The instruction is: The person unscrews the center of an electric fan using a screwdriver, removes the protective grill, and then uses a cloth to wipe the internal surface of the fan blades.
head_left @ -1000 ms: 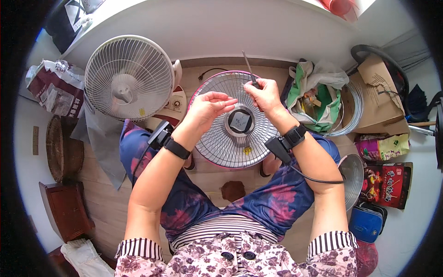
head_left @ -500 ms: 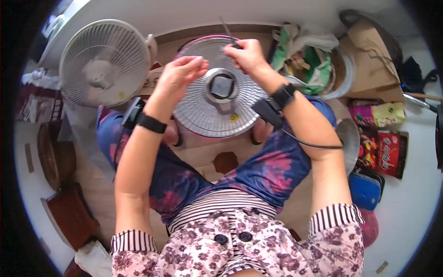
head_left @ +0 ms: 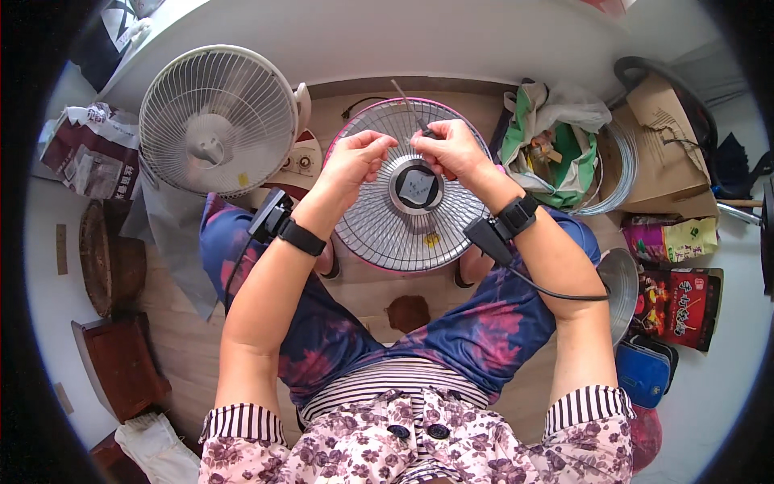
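Observation:
In my right hand [head_left: 461,153] is a screwdriver [head_left: 424,126], its dark handle in my fingers and its thin metal shaft slanting up and away to the left. The thumb and forefinger of that hand also come together at their tips. My left hand [head_left: 355,165] is closed in a pinch close by, tips apart from the right hand; anything in it is too small to make out. Both hands hover over a round heater [head_left: 387,242] with a silver wire grille, pink rim and dark centre plate, between my legs.
A white round fan [head_left: 218,121] stands at the left beside a maroon bag [head_left: 93,153]. To the right are a green-and-white bag [head_left: 576,165], coiled wire [head_left: 625,169], a cardboard box [head_left: 665,145] and food packets [head_left: 681,306]. Wooden stools [head_left: 121,367] line the left wall.
My hands have come closer together and nearer to me, over the heater's centre. The screwdriver has moved with my right hand. The whole view has shifted a little.

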Demonstrator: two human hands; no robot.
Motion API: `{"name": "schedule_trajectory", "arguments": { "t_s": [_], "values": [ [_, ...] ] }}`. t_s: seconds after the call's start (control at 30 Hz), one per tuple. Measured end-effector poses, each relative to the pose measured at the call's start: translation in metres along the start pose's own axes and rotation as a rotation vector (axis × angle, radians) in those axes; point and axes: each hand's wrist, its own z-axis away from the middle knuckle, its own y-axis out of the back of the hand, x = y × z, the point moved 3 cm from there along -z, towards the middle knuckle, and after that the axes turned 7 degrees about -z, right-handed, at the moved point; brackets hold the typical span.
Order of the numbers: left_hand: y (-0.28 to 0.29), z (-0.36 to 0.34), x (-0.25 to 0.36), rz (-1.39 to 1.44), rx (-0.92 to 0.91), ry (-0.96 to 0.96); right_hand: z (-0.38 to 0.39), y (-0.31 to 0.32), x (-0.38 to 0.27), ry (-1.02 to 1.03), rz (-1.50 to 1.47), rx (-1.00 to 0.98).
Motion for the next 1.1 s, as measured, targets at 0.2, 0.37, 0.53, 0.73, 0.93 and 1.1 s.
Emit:
{"name": "schedule_trajectory", "arguments": {
  "t_s": [0.2, 0.37, 0.53, 0.73, 0.93, 1.1],
  "values": [
    [-0.008, 0.001, 0.005, -0.133, 0.014, -0.077, 0.001, -0.006, -0.001, -0.014, 0.112, -0.113],
    [-0.003, 0.001, -0.007, 0.127, 0.072, 0.026, 0.002, -0.008, 0.007, -0.020, 0.130, -0.070],
    [0.004, -0.002, 0.006, 0.219, 0.053, -0.001, -0.002, 0.000, 0.004, -0.022, 0.108, -0.035],
    [0.016, -0.002, 0.011, 0.298, 0.101, -0.004, 0.006, -0.002, 0.005, -0.121, 0.107, -0.133],
    [0.028, 0.000, 0.010, 0.348, 0.117, -0.061, 0.021, -0.012, -0.001, -0.158, 0.126, -0.233],
    [0.031, 0.001, 0.009, 0.302, 0.163, -0.099, 0.024, -0.015, -0.004, -0.162, -0.014, -0.211]
  ]
}}
